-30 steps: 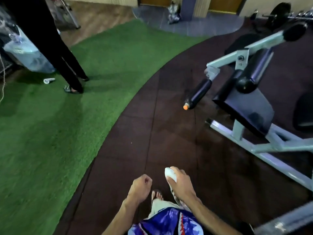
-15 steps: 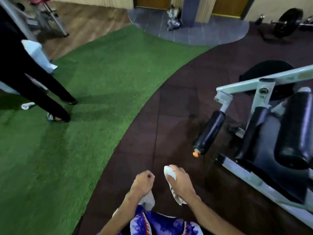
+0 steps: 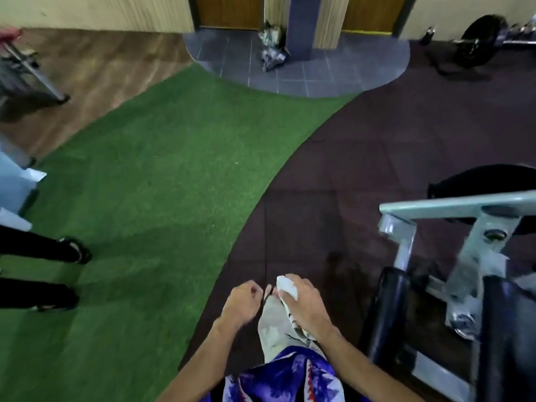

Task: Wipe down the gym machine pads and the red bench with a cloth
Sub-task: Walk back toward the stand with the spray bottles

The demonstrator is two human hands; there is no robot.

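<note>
The white cloth (image 3: pixel 287 287) sits bunched in the right hand (image 3: pixel 306 304), low in the middle of the view; the fingers curl round it, so this grip is clamped on the cloth, with a rounded wad showing above the knuckles and a striped tail hanging out beneath the palm. Just to its left, close but apart, the left hand (image 3: pixel 242 301) is curled into a loose fist with nothing in it, its grip drawn together. Both forearms reach forward over a blue-and-white patterned garment (image 3: pixel 282 375) and a pale trouser leg (image 3: pixel 271 329).

To the right of the cloth stands the gym machine (image 3: pixel 452 227), a pale grey metal frame with a horizontal bar and a bolted upright. Two black roller pads hang from it: the nearer roller pad (image 3: pixel 387 311) lies just right of the right hand, untouched, and a second black pad (image 3: pixel 504 338) runs along the right edge. A black seat pad (image 3: pixel 487 181) shows behind the bar.

The person stands on dark rubber flooring (image 3: pixel 377 158), which meets a curved patch of green turf (image 3: pixel 156 175) on the left. At the left edge, another person's dark trouser legs and sandals (image 3: pixel 43 268) stand on the turf. Farther off lie grey tiles (image 3: pixel 319 71), wooden flooring (image 3: pixel 95 62) and a barbell with a black plate (image 3: pixel 478 42).
</note>
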